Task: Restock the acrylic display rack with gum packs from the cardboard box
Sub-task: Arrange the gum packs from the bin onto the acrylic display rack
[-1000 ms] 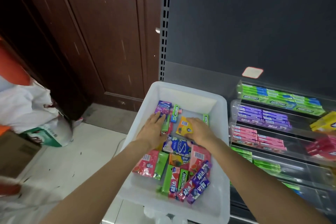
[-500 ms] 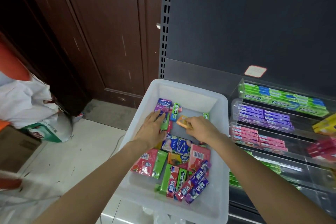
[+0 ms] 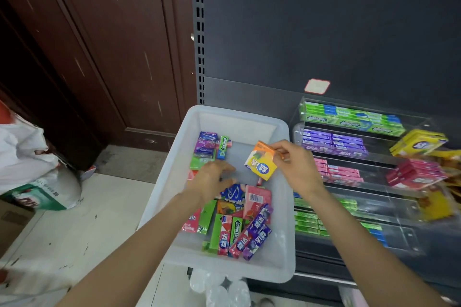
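A white plastic bin (image 3: 172,177) holds several loose gum packs (image 3: 239,229) in green, pink, purple and blue. My right hand (image 3: 296,167) pinches an orange-and-yellow gum pack (image 3: 260,164) by its top corner and holds it lifted above the bin. My left hand (image 3: 212,179) hovers low over the packs with fingers loosely bent and nothing in it. To the right stands the clear acrylic display rack (image 3: 299,112), its tiers carrying rows of green, purple and pink packs.
Yellow boxes (image 3: 419,143) and pink boxes (image 3: 416,174) sit at the rack's right end, blurred. A dark shelf back panel (image 3: 324,20) rises behind. A brown wooden door (image 3: 99,45) and white bags (image 3: 27,157) on the floor lie to the left.
My right hand has lifted the orange-and-yellow pack out of the bin and moved it up and to the right. My left hand has come off the packs slightly.
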